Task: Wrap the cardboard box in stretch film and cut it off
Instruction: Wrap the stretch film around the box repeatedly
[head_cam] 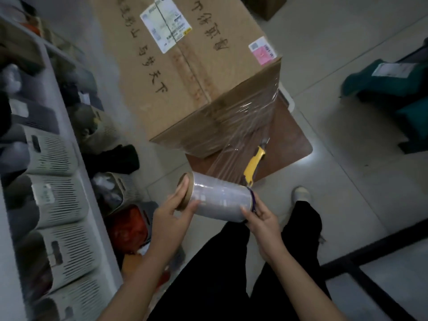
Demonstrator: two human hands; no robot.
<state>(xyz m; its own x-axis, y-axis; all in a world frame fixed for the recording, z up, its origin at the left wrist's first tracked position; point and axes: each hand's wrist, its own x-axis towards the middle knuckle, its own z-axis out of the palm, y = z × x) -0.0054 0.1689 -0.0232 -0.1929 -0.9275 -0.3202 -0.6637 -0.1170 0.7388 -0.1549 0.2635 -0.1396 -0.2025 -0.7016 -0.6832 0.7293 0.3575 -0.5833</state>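
Note:
A large cardboard box (pixel 185 66) with black writing and shipping labels stands on a brown board (pixel 291 140). Clear stretch film (pixel 245 126) covers the box's near side and runs taut down to a roll of stretch film (pixel 220 198) held below it. My left hand (pixel 176 209) grips the roll's left end at the cardboard core. My right hand (pixel 261 218) holds its right end. A yellow utility knife (pixel 253 162) lies on the board beside the box, partly behind the film.
A white shelf (pixel 58 158) with slotted grey bins and parcels runs along the left. Green parcels (pixel 389 82) lie on the tiled floor at the right. A red bag (pixel 129 228) sits by the shelf. My dark-trousered legs and a shoe (pixel 301 193) are below.

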